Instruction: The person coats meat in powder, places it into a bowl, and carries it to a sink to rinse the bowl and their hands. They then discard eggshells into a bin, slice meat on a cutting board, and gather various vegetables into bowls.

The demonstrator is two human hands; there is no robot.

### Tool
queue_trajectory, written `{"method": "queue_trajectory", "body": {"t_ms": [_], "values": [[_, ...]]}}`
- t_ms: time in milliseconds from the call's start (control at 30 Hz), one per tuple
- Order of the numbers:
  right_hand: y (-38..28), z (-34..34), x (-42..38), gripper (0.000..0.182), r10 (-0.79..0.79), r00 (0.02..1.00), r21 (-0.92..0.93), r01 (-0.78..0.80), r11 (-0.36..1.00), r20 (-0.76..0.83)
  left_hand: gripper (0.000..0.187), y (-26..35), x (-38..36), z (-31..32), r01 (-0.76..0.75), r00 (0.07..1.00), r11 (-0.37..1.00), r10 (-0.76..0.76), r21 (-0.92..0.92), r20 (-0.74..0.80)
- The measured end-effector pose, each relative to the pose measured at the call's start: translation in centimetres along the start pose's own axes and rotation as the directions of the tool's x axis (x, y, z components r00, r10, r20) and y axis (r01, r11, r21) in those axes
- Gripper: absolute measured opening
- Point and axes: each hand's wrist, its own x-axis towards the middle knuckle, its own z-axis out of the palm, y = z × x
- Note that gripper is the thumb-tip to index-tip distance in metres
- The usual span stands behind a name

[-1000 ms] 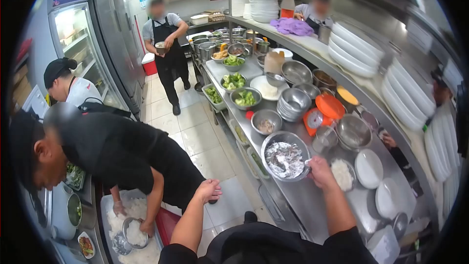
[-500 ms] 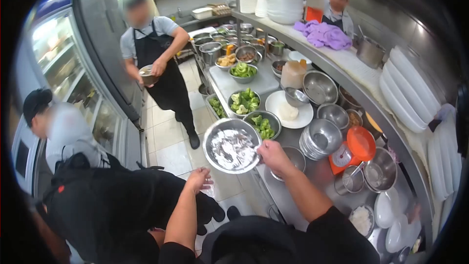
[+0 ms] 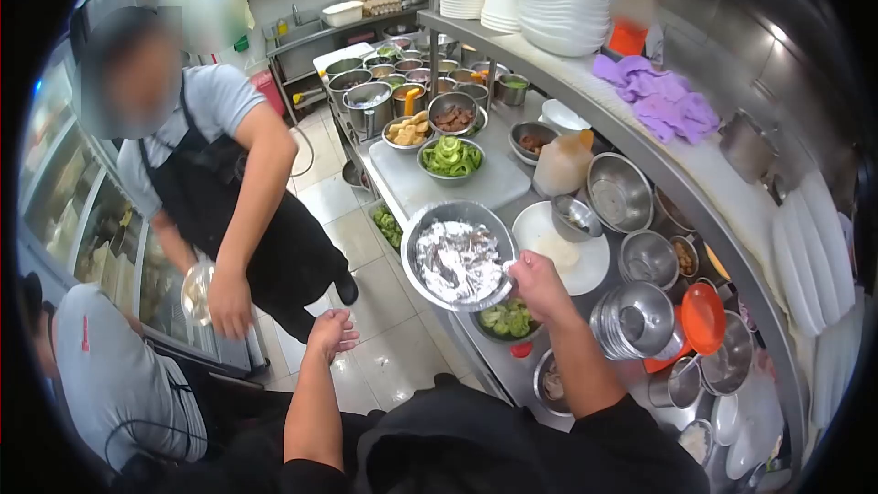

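A metal bowl [image 3: 457, 254] with white powder and some darker pieces inside hangs in the air over the counter's left edge. My right hand [image 3: 540, 285] grips its rim on the right side. My left hand [image 3: 333, 335] is off to the lower left of the bowl, touching nothing, its fingers loosely apart. Just under the bowl's lower edge, a bowl of broccoli [image 3: 508, 320] shows in part. Beyond it stands a bowl of sliced green vegetables [image 3: 450, 157]. A white plate [image 3: 585, 261] lies right of the held bowl.
A co-worker in a black apron [image 3: 238, 192] stands at the left, holding a small bowl [image 3: 197, 295]. Another co-worker [image 3: 119, 366] is at the lower left. Stacked metal bowls [image 3: 640, 316] and an orange scale [image 3: 702, 318] stand right. A shelf holds a purple cloth [image 3: 660, 99].
My view has shifted. The held bowl is now in front of the broccoli bowl. The aproned co-worker has come much nearer and has one arm stretched downward.
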Motion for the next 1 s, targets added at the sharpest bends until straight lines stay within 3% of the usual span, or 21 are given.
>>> {"method": "queue_trajectory", "body": {"t_ms": [233,367,433,733,833,933,1000], "values": [[-1.3,6.1,12.9,0.013,0.034,0.988,-0.052,-0.027,0.998,0.149,0.054,6.4,5.1,-0.4,-0.095,0.995,0.990,0.097,0.100,-0.016],[-3.3,13.1,20.2,0.011,0.074,0.948,0.002,-0.079,0.997,0.309,0.058,11.6,8.2,-1.8,-0.106,0.994,0.983,0.106,0.150,0.010],[-3.6,16.4,24.3,0.016,0.039,0.940,-0.031,-0.031,0.999,0.339,0.061,14.1,10.1,-3.7,-0.121,0.992,0.973,0.125,0.196,-0.006],[-4.7,30.4,38.5,0.017,0.127,0.914,0.007,-0.141,0.990,0.386,0.067,25.2,22.7,-13.0,-0.146,0.970,0.989,0.145,0.010,-0.195],[-4.2,32.1,44.0,0.017,0.147,0.913,0.043,-0.176,0.983,0.382,0.069,31.2,24.6,-13.1,-0.096,0.967,0.993,0.108,0.064,-0.231],[-3.9,35.5,48.8,0.017,0.128,0.909,0.036,-0.155,0.987,0.396,0.070,33.1,29.0,-14.4,-0.161,0.917,0.986,0.166,0.044,-0.363],[-4.8,37.5,51.6,0.017,0.137,0.888,0.059,-0.180,0.982,0.440,0.069,33.3,31.4,-16.2,-0.128,0.896,0.992,0.112,-0.010,-0.430]]}}
